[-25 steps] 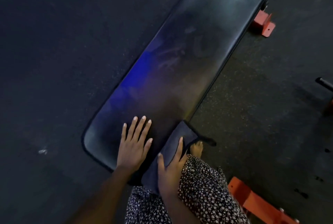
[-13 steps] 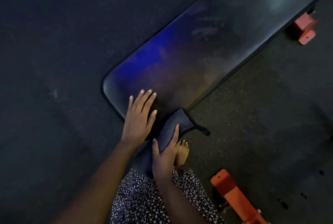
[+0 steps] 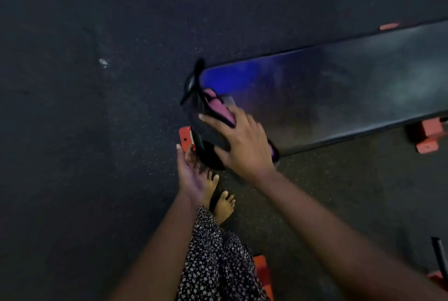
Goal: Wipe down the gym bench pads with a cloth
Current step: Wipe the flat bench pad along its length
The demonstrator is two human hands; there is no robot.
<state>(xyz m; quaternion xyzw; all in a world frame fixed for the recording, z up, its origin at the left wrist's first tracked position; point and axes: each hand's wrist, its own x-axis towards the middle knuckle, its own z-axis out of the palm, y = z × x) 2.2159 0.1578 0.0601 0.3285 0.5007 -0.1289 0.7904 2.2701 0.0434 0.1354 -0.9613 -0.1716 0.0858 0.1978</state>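
Dark cloth (image 3: 206, 131) with a pink patch is lying over the left end of the bench pad (image 3: 339, 97); right hand (image 3: 242, 145) is pressing it down, fingers spread, to scrub. Left hand (image 3: 191, 172) is hovering open beside that end, probably bracing.

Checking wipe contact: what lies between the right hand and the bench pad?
The dark cloth, pink in its folds, lies between right hand and bench pad; the head view shows it.

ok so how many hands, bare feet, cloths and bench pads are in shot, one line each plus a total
hands: 2 (left hand, right hand)
bare feet: 2
cloth: 1
bench pad: 1
total: 6
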